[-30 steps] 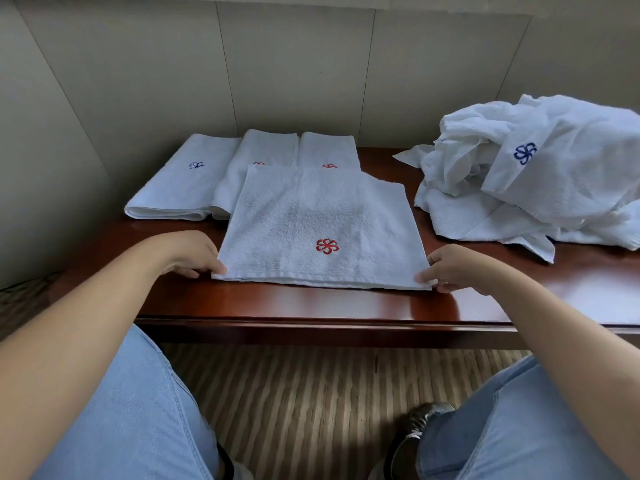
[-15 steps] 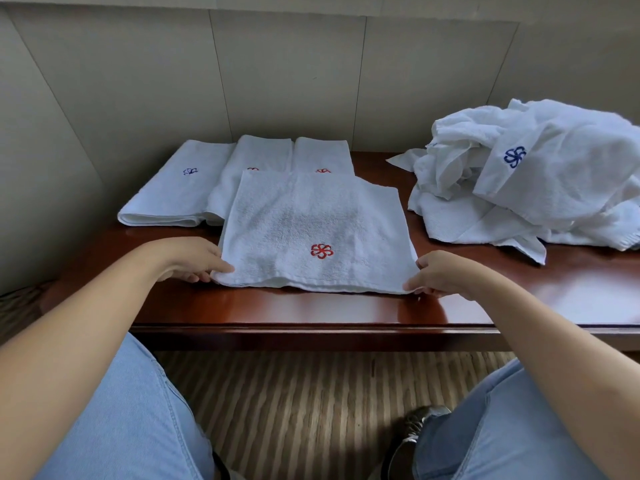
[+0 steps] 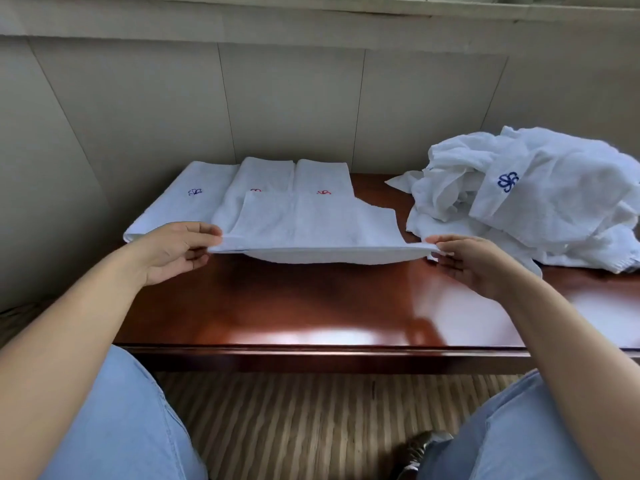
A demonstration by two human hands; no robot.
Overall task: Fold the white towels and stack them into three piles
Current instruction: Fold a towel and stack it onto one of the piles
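A half-folded white towel is raised by its near edge above the dark wooden table. My left hand pinches its near left corner and my right hand pinches its near right corner. The towel's middle sags between them. Behind it lie three folded towels side by side: one with a blue flower mark at the left, and two with red marks partly covered by the lifted towel. A heap of unfolded white towels sits at the right, a blue flower mark showing on top.
A panelled wall rises directly behind the table. The near half of the tabletop is bare polished wood. My knees in light blue jeans and a striped floor lie below the table's front edge.
Both hands have lifted the towel's near edge off the table and carried it away from me. The red flower mark on its top face is now out of sight.
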